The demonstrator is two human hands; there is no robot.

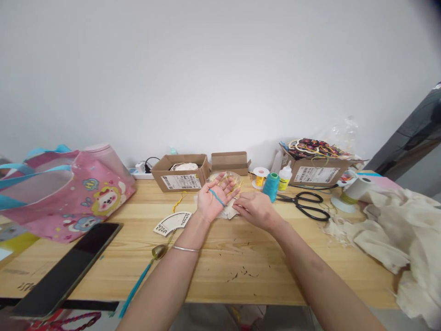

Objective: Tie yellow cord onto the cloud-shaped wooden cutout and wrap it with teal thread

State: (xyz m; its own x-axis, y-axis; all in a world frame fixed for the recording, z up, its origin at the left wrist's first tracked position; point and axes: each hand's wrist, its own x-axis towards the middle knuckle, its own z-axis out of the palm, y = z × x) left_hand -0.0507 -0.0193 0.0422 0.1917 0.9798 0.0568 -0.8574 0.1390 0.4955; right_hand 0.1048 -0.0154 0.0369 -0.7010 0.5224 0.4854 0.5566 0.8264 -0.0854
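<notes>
My left hand (pixel 212 198) lies palm up with its fingers spread above the wooden table top (pixel 234 262). A teal thread (pixel 216 197) runs across its palm. My right hand (pixel 255 210) reaches in from the right, its fingertips close to the left palm, and whatever they pinch is too fine to see. Beneath both hands is a pale crumpled packet (pixel 227 211) with yellow strands. A teal thread spool (pixel 270 187) stands just beyond my right hand. To the left lie a fan-shaped wooden cutout (pixel 172 223) and a brass bell with a teal tassel (pixel 151 262).
Black-handled scissors (pixel 303 205), a glue bottle (pixel 285 178) and a yellow spool (pixel 260 178) stand right of centre. Cardboard boxes (pixel 181 172) line the wall. A pink bag (pixel 65 195) and dark tablet (pixel 65 269) lie left; cream cloth (pixel 389 225) lies right.
</notes>
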